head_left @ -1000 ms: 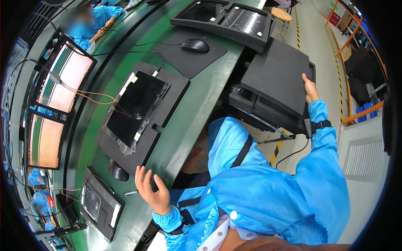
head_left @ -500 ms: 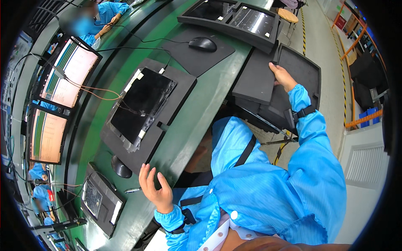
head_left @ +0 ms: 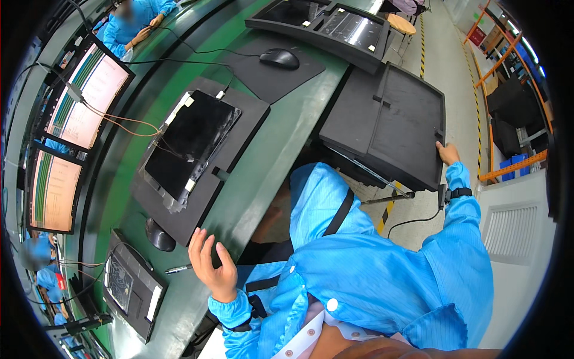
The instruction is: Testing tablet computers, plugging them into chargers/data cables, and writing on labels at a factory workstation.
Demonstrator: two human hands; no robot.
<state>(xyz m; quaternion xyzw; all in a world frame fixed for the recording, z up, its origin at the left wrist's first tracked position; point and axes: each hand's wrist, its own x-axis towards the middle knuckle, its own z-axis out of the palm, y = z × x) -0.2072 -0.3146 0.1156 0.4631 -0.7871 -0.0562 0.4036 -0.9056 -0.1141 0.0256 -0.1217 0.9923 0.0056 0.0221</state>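
At the right, my right hand (head_left: 447, 154) is closed at the near right edge of a black foam tray (head_left: 412, 128), its fingertips at a small notch there. A plain black slab (head_left: 353, 110) makes up the tray's left part, and both sit on a metal-framed stand beside the bench. My left hand (head_left: 213, 267) hovers palm up over the bench edge, fingers spread, holding nothing. Beyond it a dark display panel (head_left: 194, 140) with loose clear film lies on a black foam board (head_left: 248, 113). A pen (head_left: 178, 270) lies just left of that hand.
Two monitors (head_left: 89, 96) stand along the left, with cables running to the panel. One black mouse (head_left: 280, 58) rests on a mat (head_left: 275, 84), another (head_left: 159, 234) near the pen. A double tray (head_left: 323, 27) holds panels at the far end. A co-worker (head_left: 128, 33) sits opposite.
My right hand has gone from the black slab to the tray's outer right edge. The slab now lies flat beside the tray's recess. My left hand stays open; the whole view has shifted slightly.
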